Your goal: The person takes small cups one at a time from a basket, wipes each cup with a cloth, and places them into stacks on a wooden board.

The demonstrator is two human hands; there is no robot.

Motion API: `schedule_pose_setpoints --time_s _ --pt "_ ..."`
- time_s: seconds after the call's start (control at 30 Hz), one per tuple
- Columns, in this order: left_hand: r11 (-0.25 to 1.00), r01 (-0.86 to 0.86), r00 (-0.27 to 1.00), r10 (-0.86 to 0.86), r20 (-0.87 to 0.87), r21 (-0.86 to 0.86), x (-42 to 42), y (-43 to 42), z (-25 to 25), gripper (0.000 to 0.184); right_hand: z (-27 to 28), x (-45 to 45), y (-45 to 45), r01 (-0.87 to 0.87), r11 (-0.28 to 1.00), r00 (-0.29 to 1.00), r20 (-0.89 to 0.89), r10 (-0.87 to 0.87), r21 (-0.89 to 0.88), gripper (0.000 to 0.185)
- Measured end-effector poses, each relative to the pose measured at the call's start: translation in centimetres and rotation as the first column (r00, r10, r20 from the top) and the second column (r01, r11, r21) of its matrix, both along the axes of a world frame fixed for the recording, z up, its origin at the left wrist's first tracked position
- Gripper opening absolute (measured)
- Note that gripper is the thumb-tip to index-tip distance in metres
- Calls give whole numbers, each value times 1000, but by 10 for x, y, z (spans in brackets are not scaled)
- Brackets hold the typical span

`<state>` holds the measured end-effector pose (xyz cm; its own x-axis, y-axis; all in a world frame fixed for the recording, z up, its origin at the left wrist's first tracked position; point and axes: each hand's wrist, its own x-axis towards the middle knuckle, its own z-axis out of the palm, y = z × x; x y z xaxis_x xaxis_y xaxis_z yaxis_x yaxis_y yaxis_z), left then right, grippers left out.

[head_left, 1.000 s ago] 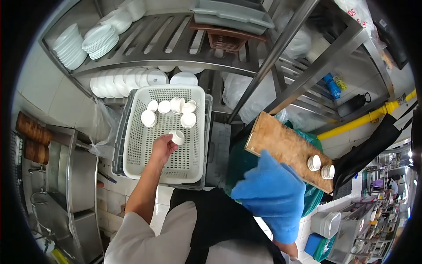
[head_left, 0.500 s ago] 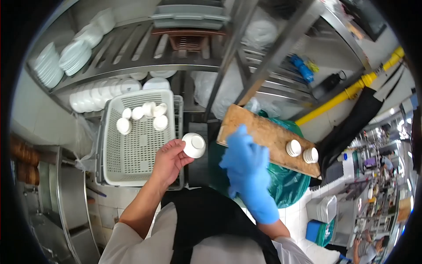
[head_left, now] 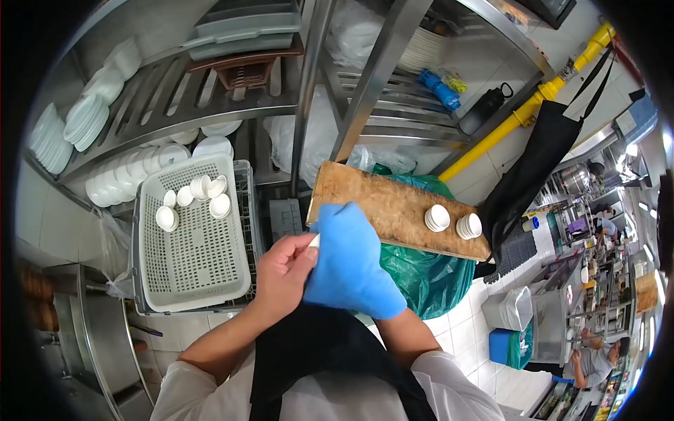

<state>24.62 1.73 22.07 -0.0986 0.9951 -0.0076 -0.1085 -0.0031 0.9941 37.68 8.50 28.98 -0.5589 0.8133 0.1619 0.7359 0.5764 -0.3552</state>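
Pinching what looks like a small cup [head_left: 314, 241] in the left hand [head_left: 283, 274], just a white sliver showing against the blue cloth [head_left: 345, 263]. Can't tell how the right hand is closed — hidden under that cloth. Best to keep the pinch light, turn slowly and work cloth into the curve. Got a basket [head_left: 203, 303] of cups [head_left: 200, 187] left of the left hand — plus a board [head_left: 379, 203] with two stacks [head_left: 437, 218] beyond the right.
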Motion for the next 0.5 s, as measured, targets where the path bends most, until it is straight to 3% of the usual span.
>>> schedule_pose_setpoints --time_s 0.1,0.13,0.27,0.33,0.37,0.5 --pt "910 -3 868 207 -451 414 13 -3 6 45 -19 7 9 46 995 996 -87 -38 84 37" --pt "945 93 863 81 -498 313 15 -6 5 57 -25 8 11 71 992 994 -94 -62 100 36" --pt "950 -4 857 163 -488 311 15 6 -24 67 -45 -1 2 148 975 987 31 -155 168 31" --pt "997 -19 1000 19 -2 79 11 13 -15 66 -46 -4 -3 104 971 988 89 -126 217 34" --pt "999 22 965 -12 262 -34 10 15 -12 65 -43 -3 -5 63 973 989 114 -91 224 38" --pt "977 132 860 -30 509 -165 10 20 -5 52 -26 7 -11 -4 963 979 199 -52 268 44"
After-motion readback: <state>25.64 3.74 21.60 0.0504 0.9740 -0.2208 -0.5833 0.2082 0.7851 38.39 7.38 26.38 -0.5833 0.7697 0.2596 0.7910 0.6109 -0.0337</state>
